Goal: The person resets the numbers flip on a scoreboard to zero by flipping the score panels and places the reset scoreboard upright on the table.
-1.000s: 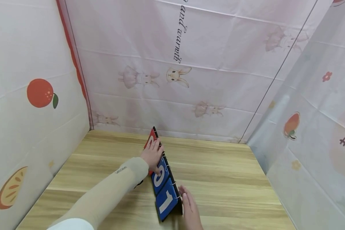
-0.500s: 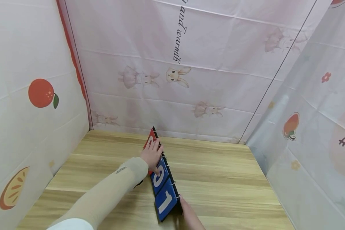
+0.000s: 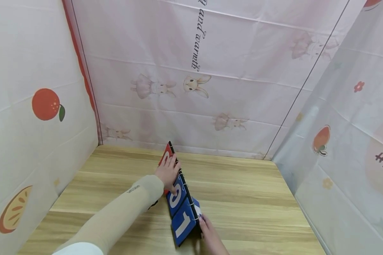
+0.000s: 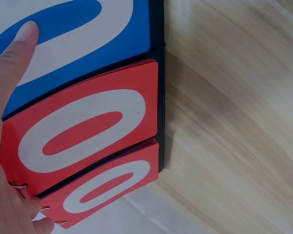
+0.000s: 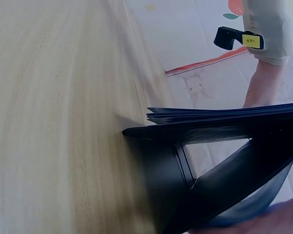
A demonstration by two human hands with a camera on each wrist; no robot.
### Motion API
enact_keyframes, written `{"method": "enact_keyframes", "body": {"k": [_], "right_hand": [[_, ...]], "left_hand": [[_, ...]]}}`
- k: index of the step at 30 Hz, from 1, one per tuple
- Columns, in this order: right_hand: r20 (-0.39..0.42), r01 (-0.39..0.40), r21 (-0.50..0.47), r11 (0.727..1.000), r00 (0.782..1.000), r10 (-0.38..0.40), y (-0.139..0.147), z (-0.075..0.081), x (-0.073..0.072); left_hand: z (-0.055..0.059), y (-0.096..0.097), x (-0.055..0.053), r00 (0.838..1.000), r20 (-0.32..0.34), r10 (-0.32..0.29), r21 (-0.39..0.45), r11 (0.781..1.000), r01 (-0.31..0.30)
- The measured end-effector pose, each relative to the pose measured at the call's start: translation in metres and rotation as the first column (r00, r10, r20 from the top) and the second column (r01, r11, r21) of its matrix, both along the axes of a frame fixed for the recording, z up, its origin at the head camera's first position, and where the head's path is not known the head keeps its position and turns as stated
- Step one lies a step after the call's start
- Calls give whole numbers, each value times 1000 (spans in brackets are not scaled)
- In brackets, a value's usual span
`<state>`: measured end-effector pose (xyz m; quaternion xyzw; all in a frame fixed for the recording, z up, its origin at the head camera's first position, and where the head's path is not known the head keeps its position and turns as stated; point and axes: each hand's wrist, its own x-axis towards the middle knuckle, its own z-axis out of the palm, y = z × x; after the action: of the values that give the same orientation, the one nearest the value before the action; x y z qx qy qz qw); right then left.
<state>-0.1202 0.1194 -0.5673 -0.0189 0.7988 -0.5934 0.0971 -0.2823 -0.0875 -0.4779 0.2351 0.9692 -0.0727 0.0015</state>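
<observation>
A tabletop flip scoreboard (image 3: 182, 224) stands like a tent, slanting across the table. Its left face carries blue cards, reading 1 and 0, and red cards (image 4: 100, 124) with white 0s. My left hand (image 3: 167, 173) grips the scoreboard's ringed top edge, the thumb lying on a blue 0 card (image 4: 75, 58). At the near end, my right hand (image 3: 211, 236) pinches a blue-and-white card (image 3: 196, 205) that rises behind the spine. In the right wrist view, the black panels spread apart and the right hand (image 5: 278, 219) is blurred at the lower right.
The wood-grain table (image 3: 249, 198) extends on both sides of the scoreboard. Printed cloth hangs behind it (image 3: 166, 117) and along the left and right sides. A black band with a yellow label (image 5: 251, 41) is on the left sleeve.
My right hand went from beside the near end to behind the scoreboard, and a blue-and-white card now shows raised there. The left hand has kept its place.
</observation>
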Motion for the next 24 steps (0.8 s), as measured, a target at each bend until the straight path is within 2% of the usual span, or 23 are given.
{"method": "enact_keyframes", "body": {"k": [5,11,15,18,20,22,24], "right_hand": [[-7,81,18,997,997,-81,-4,0,3],[-9,142,-71,987,990,-143,-8,-1,4],[3,271,-72,960,963,-271,-8,-3,0],[32,371,-106,922,929,-370,-7,-1,-4],[72,403,-223,887,915,-398,-8,1,-4],[125,427,-348,835,904,-410,-9,4,-4],[171,444,-461,768,894,-414,-9,7,-4]], "left_hand": [[-1,-1,0,1000,-3,-1,-5,1000,1],[-3,-1,-1,1000,-18,-5,-9,1000,5],[-4,-1,-2,1000,-26,-6,-15,1000,6],[-5,-2,-2,1000,-29,-7,-13,1000,7],[-5,-2,-2,999,-33,-7,-17,1000,6],[-4,-2,-1,999,-34,-7,-18,1000,7],[-4,-2,0,999,-31,-7,-22,1000,7]]}}
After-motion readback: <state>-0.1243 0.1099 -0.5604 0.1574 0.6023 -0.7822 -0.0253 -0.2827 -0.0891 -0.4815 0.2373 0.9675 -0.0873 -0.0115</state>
